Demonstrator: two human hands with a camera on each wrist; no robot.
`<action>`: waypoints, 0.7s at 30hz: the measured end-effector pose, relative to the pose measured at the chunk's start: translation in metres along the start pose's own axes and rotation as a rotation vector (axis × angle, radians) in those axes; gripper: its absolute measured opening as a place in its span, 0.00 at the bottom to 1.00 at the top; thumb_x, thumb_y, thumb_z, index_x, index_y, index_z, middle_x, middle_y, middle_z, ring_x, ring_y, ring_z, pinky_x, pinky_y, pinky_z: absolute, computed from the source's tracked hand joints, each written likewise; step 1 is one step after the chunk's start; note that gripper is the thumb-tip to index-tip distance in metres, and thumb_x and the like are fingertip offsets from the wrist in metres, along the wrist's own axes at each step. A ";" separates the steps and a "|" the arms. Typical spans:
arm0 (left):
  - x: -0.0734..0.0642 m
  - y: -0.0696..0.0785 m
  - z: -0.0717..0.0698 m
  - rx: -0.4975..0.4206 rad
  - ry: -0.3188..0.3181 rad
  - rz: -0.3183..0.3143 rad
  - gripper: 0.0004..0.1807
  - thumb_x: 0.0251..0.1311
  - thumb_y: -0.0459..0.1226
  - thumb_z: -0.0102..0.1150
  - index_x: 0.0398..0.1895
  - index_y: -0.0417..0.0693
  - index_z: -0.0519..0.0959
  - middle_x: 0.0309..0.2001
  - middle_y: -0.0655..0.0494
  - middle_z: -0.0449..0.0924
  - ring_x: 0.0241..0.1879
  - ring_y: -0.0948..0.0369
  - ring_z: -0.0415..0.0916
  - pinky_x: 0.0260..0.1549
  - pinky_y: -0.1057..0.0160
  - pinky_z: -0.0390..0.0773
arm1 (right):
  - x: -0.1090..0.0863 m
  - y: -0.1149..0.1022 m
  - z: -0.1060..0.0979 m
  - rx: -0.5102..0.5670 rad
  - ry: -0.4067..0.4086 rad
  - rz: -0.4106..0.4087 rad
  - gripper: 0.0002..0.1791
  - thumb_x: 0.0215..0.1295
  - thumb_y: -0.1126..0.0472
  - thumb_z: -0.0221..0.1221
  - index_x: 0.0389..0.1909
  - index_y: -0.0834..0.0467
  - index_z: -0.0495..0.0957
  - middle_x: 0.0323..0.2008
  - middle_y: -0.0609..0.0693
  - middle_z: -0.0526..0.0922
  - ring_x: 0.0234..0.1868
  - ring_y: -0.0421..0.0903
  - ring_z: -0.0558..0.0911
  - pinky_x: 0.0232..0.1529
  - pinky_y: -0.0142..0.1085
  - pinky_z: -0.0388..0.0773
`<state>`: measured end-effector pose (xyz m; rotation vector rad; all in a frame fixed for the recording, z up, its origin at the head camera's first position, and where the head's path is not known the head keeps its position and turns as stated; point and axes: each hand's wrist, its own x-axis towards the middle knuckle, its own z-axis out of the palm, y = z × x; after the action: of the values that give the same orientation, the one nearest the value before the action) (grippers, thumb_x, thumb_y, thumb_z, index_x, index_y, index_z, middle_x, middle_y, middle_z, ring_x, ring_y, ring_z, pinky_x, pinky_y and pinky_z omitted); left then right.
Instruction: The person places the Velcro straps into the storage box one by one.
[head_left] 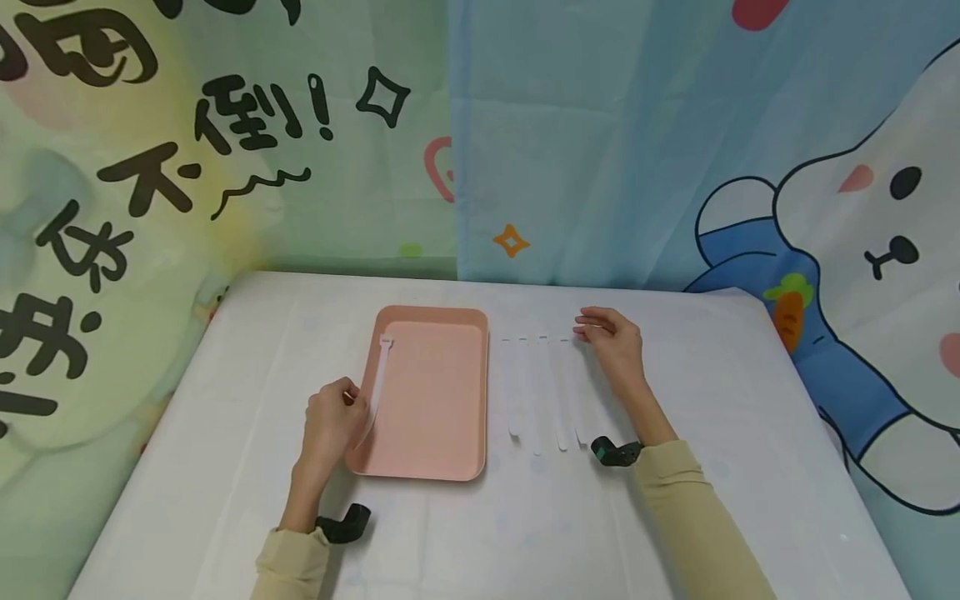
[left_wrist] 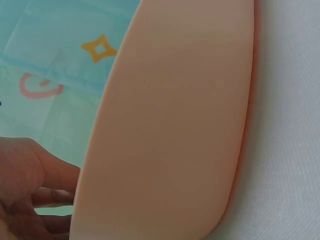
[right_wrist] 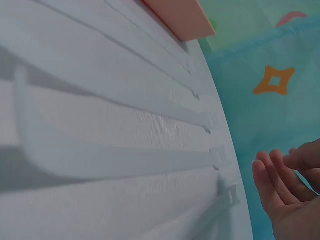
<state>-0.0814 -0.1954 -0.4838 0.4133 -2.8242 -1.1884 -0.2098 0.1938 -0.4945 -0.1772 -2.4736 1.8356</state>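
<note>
The left hand [head_left: 333, 421] is at the left rim of a pink tray [head_left: 431, 400], its fingers bent close together beside a white strap [head_left: 381, 375] that lies lengthwise along the tray's left side, its wider head toward the far rim. Whether those fingers pinch the strap, I cannot tell; in the left wrist view the tray's wall hides their tips.

The right hand [head_left: 611, 342] hangs near the far edge of the table [head_left: 487, 542] and holds nothing — its fingers are loosely bent and side by side, the thumb close to them. Just by it are more white straps [right_wrist: 150, 162], five in the right wrist view, set out in a row to the right of the tray; their slotted heads point away from the person and some near ends curl up.

A black wrist camera [head_left: 615, 452] sits on each wrist, below which come beige sleeves [head_left: 697, 508]. Behind the table hangs printed cloth [head_left: 585, 125] — large dark characters on the left, a white cartoon animal [head_left: 862, 225] with a carrot on the right.
</note>
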 end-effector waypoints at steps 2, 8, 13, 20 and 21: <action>0.000 0.000 0.000 0.002 0.002 0.001 0.04 0.59 0.28 0.56 0.28 0.37 0.78 0.21 0.49 0.77 0.18 0.59 0.67 0.16 0.63 0.63 | 0.001 0.002 -0.003 -0.007 0.012 0.000 0.18 0.75 0.69 0.52 0.61 0.67 0.77 0.55 0.65 0.83 0.46 0.42 0.87 0.50 0.27 0.81; -0.001 0.001 -0.001 0.001 0.002 0.003 0.04 0.60 0.28 0.56 0.28 0.36 0.78 0.21 0.48 0.77 0.19 0.59 0.68 0.16 0.63 0.64 | 0.004 0.005 -0.009 -0.036 0.048 -0.008 0.17 0.74 0.69 0.52 0.59 0.66 0.79 0.54 0.65 0.84 0.48 0.44 0.87 0.51 0.23 0.78; -0.001 0.001 0.000 0.003 0.002 0.005 0.04 0.60 0.28 0.56 0.28 0.36 0.78 0.21 0.48 0.77 0.18 0.59 0.67 0.16 0.63 0.63 | 0.007 0.009 -0.012 -0.071 0.058 -0.028 0.16 0.73 0.70 0.52 0.58 0.67 0.80 0.54 0.63 0.85 0.56 0.55 0.84 0.54 0.23 0.75; -0.001 0.001 0.001 0.001 0.004 0.007 0.04 0.59 0.27 0.56 0.28 0.36 0.79 0.20 0.49 0.76 0.18 0.60 0.67 0.15 0.63 0.63 | 0.007 0.014 -0.016 -0.164 0.075 0.035 0.17 0.73 0.66 0.54 0.59 0.63 0.80 0.57 0.60 0.84 0.59 0.54 0.82 0.54 0.30 0.74; -0.001 0.001 0.001 0.001 0.004 0.008 0.04 0.60 0.27 0.55 0.28 0.36 0.78 0.20 0.49 0.76 0.17 0.60 0.66 0.15 0.63 0.62 | 0.007 0.015 -0.016 -0.180 0.074 0.049 0.17 0.73 0.65 0.53 0.59 0.63 0.80 0.57 0.60 0.84 0.59 0.54 0.82 0.55 0.32 0.74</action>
<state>-0.0807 -0.1941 -0.4833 0.4031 -2.8205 -1.1838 -0.2143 0.2142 -0.5039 -0.3101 -2.6034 1.5898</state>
